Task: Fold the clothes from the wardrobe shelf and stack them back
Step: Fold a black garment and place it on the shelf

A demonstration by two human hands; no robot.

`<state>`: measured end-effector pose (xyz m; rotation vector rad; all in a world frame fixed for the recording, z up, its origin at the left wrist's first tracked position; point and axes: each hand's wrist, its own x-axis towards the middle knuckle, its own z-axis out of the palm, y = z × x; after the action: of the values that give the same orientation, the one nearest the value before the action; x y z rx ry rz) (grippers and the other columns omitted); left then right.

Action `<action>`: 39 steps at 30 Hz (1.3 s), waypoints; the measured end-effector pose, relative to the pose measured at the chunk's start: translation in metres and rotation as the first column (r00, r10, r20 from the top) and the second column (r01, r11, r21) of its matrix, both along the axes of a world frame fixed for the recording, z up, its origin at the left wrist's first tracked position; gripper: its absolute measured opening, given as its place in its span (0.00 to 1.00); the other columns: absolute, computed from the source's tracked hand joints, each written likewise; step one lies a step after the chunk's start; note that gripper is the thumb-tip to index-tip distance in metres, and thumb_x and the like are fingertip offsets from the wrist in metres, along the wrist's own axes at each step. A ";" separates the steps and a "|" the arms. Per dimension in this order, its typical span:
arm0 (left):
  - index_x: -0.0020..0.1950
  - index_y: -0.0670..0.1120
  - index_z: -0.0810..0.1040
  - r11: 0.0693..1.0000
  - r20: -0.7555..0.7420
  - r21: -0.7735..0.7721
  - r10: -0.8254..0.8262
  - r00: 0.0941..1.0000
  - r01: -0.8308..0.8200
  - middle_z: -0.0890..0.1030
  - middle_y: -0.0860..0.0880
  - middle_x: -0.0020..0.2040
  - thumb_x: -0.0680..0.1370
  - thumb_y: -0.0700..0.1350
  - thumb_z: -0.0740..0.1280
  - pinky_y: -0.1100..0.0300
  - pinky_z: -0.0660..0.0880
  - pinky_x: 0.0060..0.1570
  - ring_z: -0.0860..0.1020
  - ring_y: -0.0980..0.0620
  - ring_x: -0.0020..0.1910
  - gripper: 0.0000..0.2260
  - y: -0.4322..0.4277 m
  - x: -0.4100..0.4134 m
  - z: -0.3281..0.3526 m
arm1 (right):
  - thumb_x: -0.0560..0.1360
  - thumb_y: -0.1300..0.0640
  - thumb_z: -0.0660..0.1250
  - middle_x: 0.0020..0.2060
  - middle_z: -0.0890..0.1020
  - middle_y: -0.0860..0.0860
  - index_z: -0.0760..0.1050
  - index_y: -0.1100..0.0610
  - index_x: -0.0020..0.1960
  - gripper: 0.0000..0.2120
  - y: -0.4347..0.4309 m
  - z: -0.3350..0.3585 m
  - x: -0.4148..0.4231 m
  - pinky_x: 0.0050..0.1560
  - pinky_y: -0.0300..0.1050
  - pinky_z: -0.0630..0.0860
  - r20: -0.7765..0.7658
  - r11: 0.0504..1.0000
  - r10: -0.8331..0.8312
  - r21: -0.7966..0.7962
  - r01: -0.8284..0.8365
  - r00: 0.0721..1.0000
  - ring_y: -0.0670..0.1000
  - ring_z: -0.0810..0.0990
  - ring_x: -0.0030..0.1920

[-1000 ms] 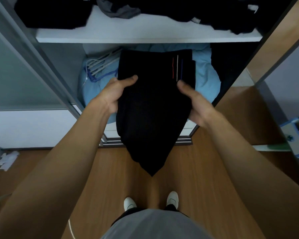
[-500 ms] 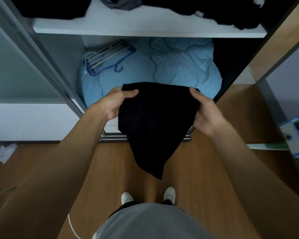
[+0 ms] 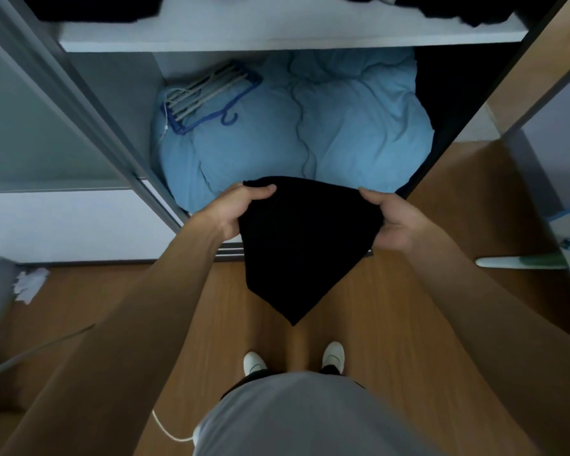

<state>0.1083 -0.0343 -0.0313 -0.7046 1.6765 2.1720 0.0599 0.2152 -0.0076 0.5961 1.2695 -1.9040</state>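
Black garment [image 3: 305, 245] hung between both hands over the floor, in front of the open wardrobe, its point hanging down. Left hand [image 3: 236, 210] and right hand [image 3: 390, 222] each pinched a top corner, equally near. The shelf [image 3: 277, 41] lay above, beyond. Compared with a second before, the striped upper half had dropped from sight.

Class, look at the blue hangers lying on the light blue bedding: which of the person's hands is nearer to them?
Left. The left hand grips the black garment below the blue hangers; the right hand holds its other edge, farther across.
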 end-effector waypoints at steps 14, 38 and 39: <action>0.46 0.45 0.85 0.994 0.057 -0.030 0.106 0.993 -0.104 0.86 0.46 0.45 0.77 0.49 0.70 0.61 0.80 0.35 0.85 0.51 0.39 0.08 -0.013 -0.007 0.004 | 0.77 0.49 0.70 0.61 0.83 0.54 0.84 0.54 0.58 0.14 0.012 -0.022 0.016 0.58 0.48 0.80 -0.187 0.990 0.125 -0.047 -0.136 0.974 0.54 0.82 0.60; 0.53 0.46 0.87 0.952 -0.029 0.272 0.153 0.988 -0.139 0.85 0.45 0.57 0.77 0.53 0.70 0.56 0.81 0.46 0.84 0.48 0.55 0.13 -0.012 -0.004 0.000 | 0.80 0.53 0.67 0.60 0.82 0.55 0.77 0.60 0.67 0.19 0.004 -0.004 -0.003 0.62 0.46 0.78 -0.292 0.979 0.123 -0.121 -0.164 0.948 0.54 0.81 0.60; 0.55 0.47 0.86 0.943 -0.066 0.313 0.144 0.987 -0.116 0.84 0.46 0.59 0.76 0.55 0.71 0.56 0.81 0.49 0.82 0.48 0.58 0.15 -0.015 -0.003 0.001 | 0.80 0.55 0.67 0.59 0.82 0.55 0.77 0.61 0.67 0.18 0.003 -0.003 -0.004 0.59 0.45 0.79 -0.331 0.978 0.141 -0.099 -0.183 0.933 0.54 0.82 0.58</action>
<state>0.1051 -0.0492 -0.0301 -0.6543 1.3147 2.5160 0.0562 0.2186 -0.0102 0.1072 1.3376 -1.9784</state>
